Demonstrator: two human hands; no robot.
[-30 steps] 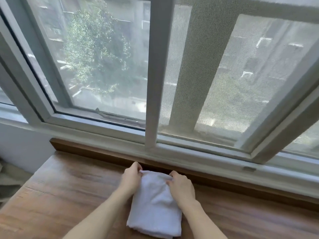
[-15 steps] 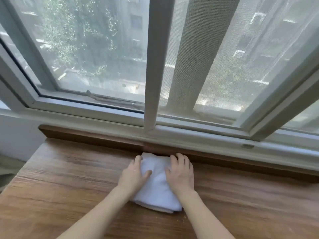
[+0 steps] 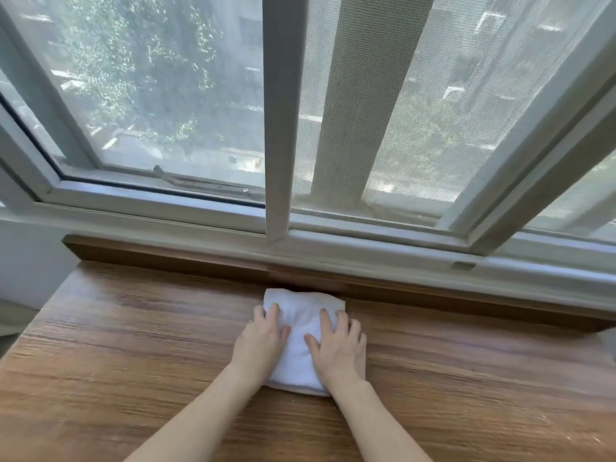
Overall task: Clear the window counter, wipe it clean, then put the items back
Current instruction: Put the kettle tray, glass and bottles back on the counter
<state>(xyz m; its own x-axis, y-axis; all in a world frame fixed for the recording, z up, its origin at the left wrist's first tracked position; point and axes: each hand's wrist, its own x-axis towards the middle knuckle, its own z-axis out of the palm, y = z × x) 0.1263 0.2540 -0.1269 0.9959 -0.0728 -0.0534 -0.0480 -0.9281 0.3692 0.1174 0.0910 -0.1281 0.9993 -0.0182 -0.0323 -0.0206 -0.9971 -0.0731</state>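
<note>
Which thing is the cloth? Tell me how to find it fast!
Look below the big window to the brown wooden counter. In the middle, against its back edge, the left hand and right hand press flat on the cloth. It is the only white, soft, folded thing on the wood.

A white terry-like cloth (image 3: pixel 301 331), soft and nubby, lies on a wood-grain counter (image 3: pixel 133 345) with a low satin sheen. Behind, a pale window frame (image 3: pixel 280 128), smooth and matt, possibly painted metal, carries a fine woven mesh screen (image 3: pixel 416 111).
</note>
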